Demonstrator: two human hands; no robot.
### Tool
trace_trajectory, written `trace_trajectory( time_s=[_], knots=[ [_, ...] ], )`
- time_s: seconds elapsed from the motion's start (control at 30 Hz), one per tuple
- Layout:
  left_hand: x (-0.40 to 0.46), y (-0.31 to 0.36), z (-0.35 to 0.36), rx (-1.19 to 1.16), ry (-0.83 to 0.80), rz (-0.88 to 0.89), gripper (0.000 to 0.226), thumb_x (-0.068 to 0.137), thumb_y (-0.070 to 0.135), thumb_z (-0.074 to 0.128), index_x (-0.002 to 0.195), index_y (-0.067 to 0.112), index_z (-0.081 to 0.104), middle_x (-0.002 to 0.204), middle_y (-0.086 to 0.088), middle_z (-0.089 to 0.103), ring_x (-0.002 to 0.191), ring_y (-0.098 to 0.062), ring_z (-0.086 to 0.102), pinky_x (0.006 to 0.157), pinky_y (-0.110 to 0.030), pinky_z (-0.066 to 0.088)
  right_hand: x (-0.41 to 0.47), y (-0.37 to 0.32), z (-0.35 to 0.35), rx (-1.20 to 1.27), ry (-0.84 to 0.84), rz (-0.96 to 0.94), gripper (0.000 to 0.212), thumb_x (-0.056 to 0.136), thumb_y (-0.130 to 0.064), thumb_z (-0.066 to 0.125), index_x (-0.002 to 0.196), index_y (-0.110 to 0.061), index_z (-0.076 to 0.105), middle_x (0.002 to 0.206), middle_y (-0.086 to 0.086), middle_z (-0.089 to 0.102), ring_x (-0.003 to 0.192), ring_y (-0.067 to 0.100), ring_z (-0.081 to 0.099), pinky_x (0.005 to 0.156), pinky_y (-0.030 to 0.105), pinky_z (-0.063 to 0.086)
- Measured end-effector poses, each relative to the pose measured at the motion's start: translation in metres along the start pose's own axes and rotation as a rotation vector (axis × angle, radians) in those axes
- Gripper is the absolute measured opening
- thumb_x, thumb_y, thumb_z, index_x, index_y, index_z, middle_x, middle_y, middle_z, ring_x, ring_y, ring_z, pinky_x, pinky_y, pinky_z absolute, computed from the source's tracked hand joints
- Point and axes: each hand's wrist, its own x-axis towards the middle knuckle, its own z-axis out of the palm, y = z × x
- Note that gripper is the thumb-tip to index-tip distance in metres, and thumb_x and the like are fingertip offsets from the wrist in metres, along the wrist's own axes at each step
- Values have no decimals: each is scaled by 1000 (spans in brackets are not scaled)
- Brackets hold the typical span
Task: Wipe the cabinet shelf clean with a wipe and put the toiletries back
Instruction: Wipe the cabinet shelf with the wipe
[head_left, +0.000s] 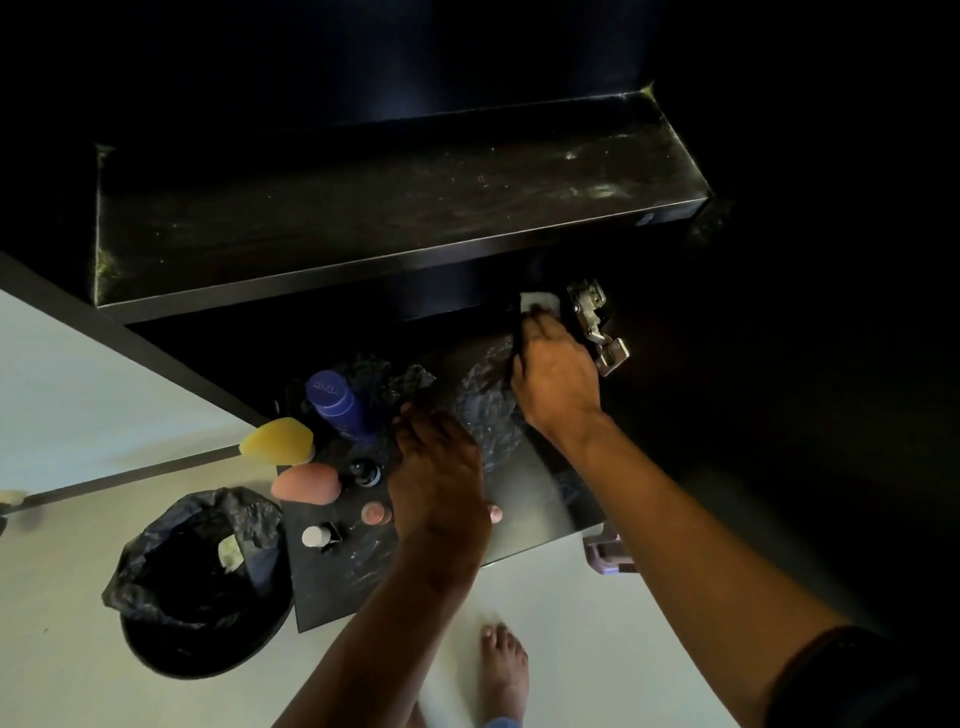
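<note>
Right hand pinches the white wipe up by the metal hinge, probably working the lower ledge's far corner. The dusty shelf sits above both hands. Left hand lies flat on the dark crinkly plastic, maybe bracing. Toiletries are parked just left of it, out of the way: a blue bottle that looks like Nivea, plus yellow and pink sponges.

Below me the dark board on the pale floor carries my toiletries: blue bottle at eleven o'clock, yellow sponge and pink sponge at nine, small bottles at seven.
</note>
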Motion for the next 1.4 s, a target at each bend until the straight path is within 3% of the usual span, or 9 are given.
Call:
trace_trajectory(
  time_s=[0.1,0.33,0.47,0.63,0.87,1.0,1.07,1.23,1.4],
  knots=[
    [0,0,-2,14,-33,11,134,79,59,82,157,-8,-5,168,-38,3,159,-47,14,122,-43,40,3,-4,2,-7,-5,-8,45,93,-18,54,135,-1,59,140,18,60,134,32,54,119,41,39],
    [0,-2,2,47,-35,31,136,84,63,75,159,-7,-14,168,-38,-3,160,-48,7,127,-43,32,-2,-38,-2,161,-174,-333,69,94,-5,55,159,-13,36,167,4,34,157,17,24,128,34,-2],
    [-1,-1,0,32,-21,22,133,83,59,79,159,-8,-7,168,-38,2,159,-47,13,124,-42,37,3,-21,7,80,-100,-173,65,96,-13,54,159,-9,35,166,8,36,156,21,26,129,37,5],
    [0,0,-2,35,-28,17,133,81,58,81,159,-9,-3,168,-38,5,159,-47,16,121,-43,41,5,0,11,95,-45,55,67,100,-21,52,159,-1,28,165,21,30,150,33,36,123,41,33],
    [-1,-1,2,64,-9,27,133,82,62,78,160,-8,-4,168,-38,4,159,-47,15,122,-43,40,4,-14,18,232,-162,-220,68,97,-5,52,161,-10,30,169,11,27,160,24,18,130,39,2],
    [0,-1,3,58,-28,29,136,81,68,74,161,-5,-9,169,-36,2,160,-46,12,124,-41,38,-19,-28,13,264,-221,-344,76,92,0,58,161,-15,32,171,2,26,160,17,14,131,37,-3],
    [-1,-1,1,40,-9,20,138,78,68,77,161,-6,-5,169,-35,6,159,-45,16,122,-40,39,-35,-24,11,247,-155,-300,65,98,-9,52,160,-14,34,169,4,29,159,19,19,131,38,-1],
    [-5,1,-2,58,-9,29,134,80,66,76,157,-8,-5,168,-38,6,158,-48,18,120,-42,40,-53,3,16,77,59,118,55,110,-33,32,160,-11,32,168,10,32,158,22,22,131,36,4],
    [-4,1,-1,84,-14,22,133,81,66,77,158,-8,-4,167,-38,8,158,-46,21,119,-42,43,-65,-11,13,248,-48,-89,55,109,-22,43,162,-16,30,170,8,24,159,19,10,127,34,-8]
  ],
)
